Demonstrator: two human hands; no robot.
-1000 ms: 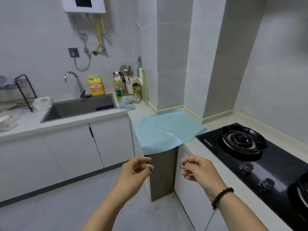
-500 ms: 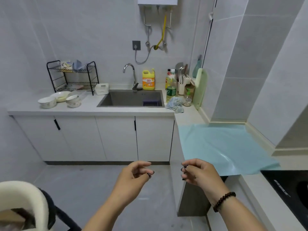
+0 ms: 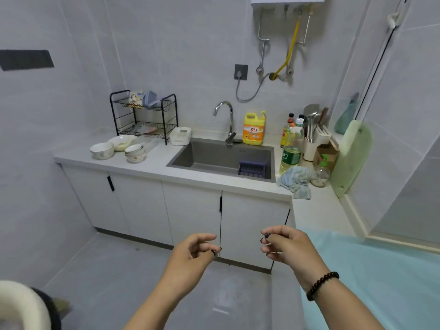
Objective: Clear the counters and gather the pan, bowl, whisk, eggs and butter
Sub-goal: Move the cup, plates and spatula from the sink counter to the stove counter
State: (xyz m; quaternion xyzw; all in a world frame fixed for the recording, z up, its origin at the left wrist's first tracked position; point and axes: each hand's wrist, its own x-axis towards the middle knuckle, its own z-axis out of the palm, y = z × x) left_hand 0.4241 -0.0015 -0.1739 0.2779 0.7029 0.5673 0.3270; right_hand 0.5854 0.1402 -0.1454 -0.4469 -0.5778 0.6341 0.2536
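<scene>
Both hands empty — left hand (image 3: 190, 252) and right hand (image 3: 287, 246) loosely curled, mid-air in front of cabinets. Bowls (image 3: 102, 150) sit on counter (image 3: 154, 163) left of sink (image 3: 214, 158). No pan/whisk/eggs/butter in view. I'd step in, take one bowl w/ both hands — avoid the stack.

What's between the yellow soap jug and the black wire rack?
In the head view, the curved silver tap and a small white tub stand between the yellow soap jug and the black wire rack.

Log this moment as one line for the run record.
left hand: loosely curled, empty | right hand: loosely curled, empty | bowls: on counter left of sink | pan, whisk, eggs, butter: not seen
</scene>
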